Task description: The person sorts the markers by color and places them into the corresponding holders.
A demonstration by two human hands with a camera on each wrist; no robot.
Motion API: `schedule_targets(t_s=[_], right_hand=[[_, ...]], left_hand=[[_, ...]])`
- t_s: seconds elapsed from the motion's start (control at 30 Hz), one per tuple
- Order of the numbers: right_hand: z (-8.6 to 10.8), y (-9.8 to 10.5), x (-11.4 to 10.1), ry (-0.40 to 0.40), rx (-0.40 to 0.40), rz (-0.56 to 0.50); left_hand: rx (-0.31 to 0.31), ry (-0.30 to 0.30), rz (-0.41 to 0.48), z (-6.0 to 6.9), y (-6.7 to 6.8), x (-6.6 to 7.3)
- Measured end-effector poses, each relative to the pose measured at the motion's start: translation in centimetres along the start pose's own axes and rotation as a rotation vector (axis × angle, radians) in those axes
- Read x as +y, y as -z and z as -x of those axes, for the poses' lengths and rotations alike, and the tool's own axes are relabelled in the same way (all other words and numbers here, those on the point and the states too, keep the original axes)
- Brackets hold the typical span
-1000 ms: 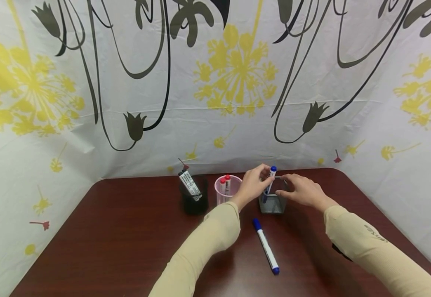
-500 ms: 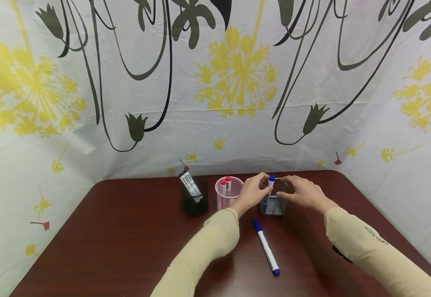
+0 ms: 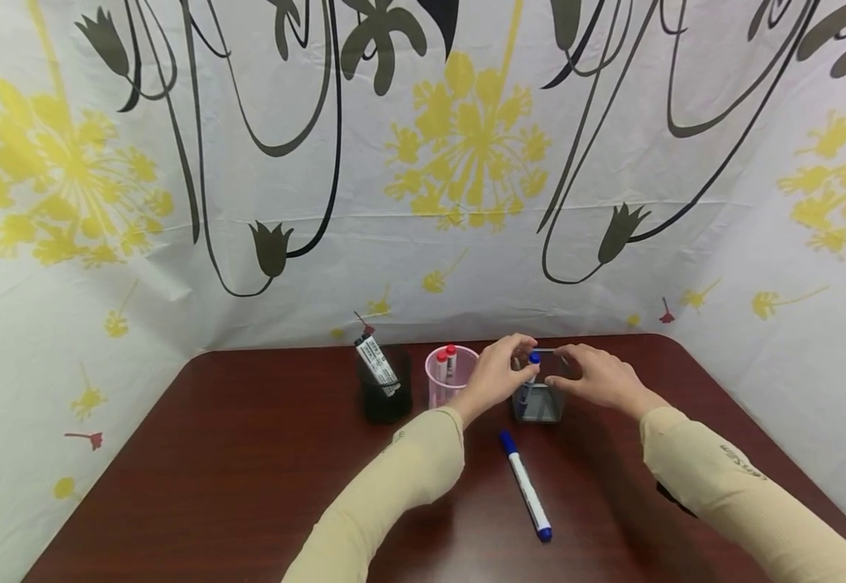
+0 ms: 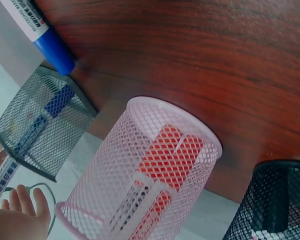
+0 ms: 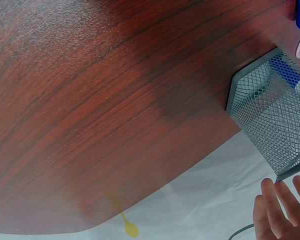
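Note:
A blue-capped marker (image 3: pixel 534 359) stands in a grey mesh pen holder (image 3: pixel 539 405), leaning against its left side. My left hand (image 3: pixel 497 372) is at the left of the holder's mouth, fingers and thumb spread apart around the marker's cap. In the left wrist view the fingertips (image 4: pixel 25 197) stand apart from the marker's body. My right hand (image 3: pixel 601 374) is at the holder's right side; its straight fingers (image 5: pixel 285 202) are at a corner of the rim in the right wrist view. Another blue-capped marker (image 3: pixel 526 487) lies on the table in front of the holder.
Left of the grey holder stands a pink mesh cup (image 3: pixel 439 395) with two red-capped markers (image 3: pixel 451 364). Further left is a black mesh cup (image 3: pixel 386 405) holding black-and-white markers (image 3: pixel 377 363). A patterned cloth (image 3: pixel 350 178) hangs behind the dark wooden table (image 3: pixel 269 453).
The blue-capped marker has gone down into the grey holder. My left hand's fingers have parted from it. My right hand has stayed by the holder.

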State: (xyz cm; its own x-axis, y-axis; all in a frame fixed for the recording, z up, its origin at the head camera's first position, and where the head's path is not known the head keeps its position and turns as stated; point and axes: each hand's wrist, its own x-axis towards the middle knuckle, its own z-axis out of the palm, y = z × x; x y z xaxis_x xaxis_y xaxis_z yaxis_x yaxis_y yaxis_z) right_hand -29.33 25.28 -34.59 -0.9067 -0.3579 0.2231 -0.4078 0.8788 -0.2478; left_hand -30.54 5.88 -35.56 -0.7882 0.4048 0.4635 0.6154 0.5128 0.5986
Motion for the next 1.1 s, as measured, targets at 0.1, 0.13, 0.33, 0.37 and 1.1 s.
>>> schedule_targets(t_s=[0.1,0.13,0.33,0.37,1.1], right_hand=[[0.0,0.0,0.0,-0.002,-0.005,0.002],[0.0,0.0,0.0,-0.004,-0.007,0.003],[-0.1,0.0,0.0,-0.004,-0.008,0.008],[-0.1,0.0,0.1,-0.003,-0.008,0.008],[-0.3,0.5,-0.3,0.01,-0.023,0.041]], left_hand=[[-0.004,-0.019,0.021,0.3,0.5,0.2],[-0.004,-0.025,0.03,0.4,0.6,0.3],[0.026,-0.123,0.066,1.6,1.6,0.7],[0.031,-0.145,0.075,1.8,1.7,0.7],[-0.317,-0.42,-0.202,9.1,1.9,0.8]])
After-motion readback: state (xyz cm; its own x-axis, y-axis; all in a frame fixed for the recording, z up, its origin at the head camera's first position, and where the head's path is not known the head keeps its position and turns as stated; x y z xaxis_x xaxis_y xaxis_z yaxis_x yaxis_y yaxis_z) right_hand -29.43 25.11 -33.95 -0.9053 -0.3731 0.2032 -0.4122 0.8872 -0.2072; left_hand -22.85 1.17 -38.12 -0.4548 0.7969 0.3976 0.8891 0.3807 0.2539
